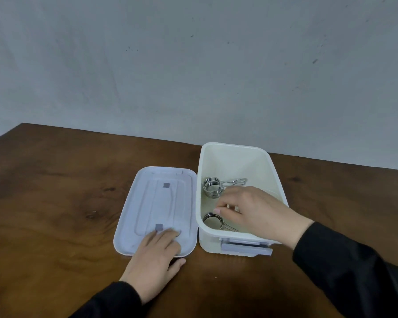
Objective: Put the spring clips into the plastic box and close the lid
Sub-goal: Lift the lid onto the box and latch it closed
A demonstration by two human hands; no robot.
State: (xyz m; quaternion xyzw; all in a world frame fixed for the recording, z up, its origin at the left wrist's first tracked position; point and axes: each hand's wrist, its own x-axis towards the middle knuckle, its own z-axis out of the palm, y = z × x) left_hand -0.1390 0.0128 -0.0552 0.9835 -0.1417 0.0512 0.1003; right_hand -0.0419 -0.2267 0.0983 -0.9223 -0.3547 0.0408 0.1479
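Note:
A white plastic box (276, 177) stands open on the brown table, with a grey latch (246, 247) on its near side. Two metal spring clips lie inside: one (213, 187) toward the far left, another (214, 221) at the near left. My right hand (255, 212) reaches over the box's rim, its fingers curled just above the near clip; whether they touch it I cannot tell. The lid (147, 203) lies upside down on the table left of the box. My left hand (156, 255) rests flat on the lid's near end, thumb on the table.
The wooden table (55, 203) ends at a grey wall behind the box. Black sleeves cover both forearms.

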